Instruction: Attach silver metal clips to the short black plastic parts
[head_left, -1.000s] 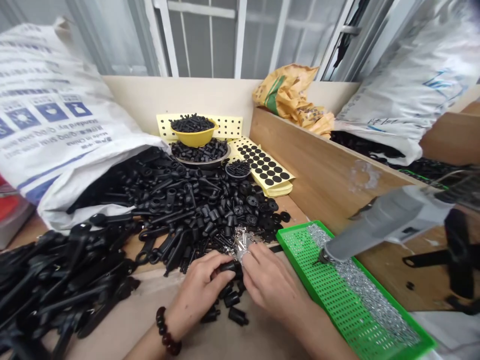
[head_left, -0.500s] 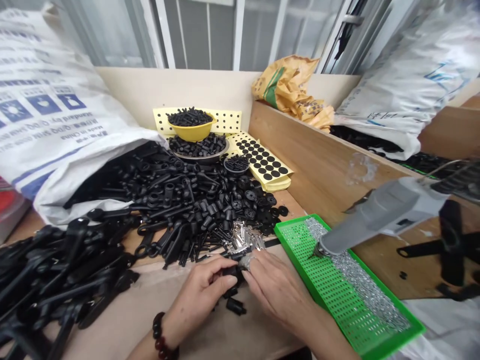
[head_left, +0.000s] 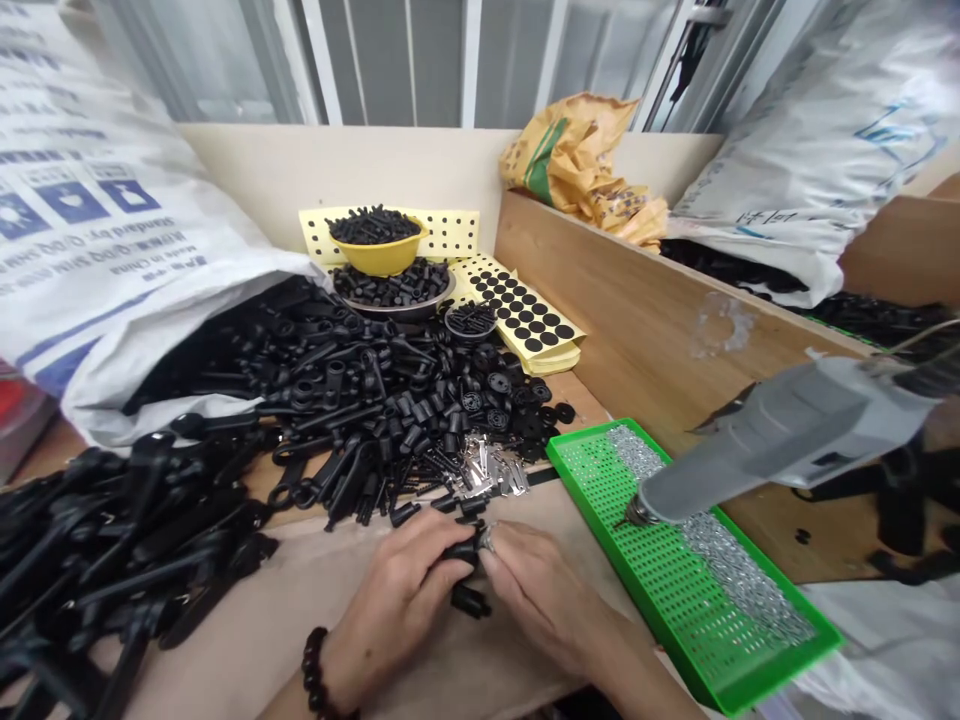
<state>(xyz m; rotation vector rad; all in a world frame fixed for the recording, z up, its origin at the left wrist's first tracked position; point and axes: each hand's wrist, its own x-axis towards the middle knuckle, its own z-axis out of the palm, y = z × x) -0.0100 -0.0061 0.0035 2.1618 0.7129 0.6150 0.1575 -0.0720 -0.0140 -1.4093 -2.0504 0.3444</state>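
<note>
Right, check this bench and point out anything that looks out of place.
The black plastic parts lie in a loose heap across the table, apparently spilled from the open white sack. A small pile of silver metal pieces also sits on the table at the heap's edge, apart from those in the green tray.

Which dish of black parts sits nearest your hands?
The small round dark dish, frontmost of the three; the metal plate and yellow bowl sit farther back.
</note>
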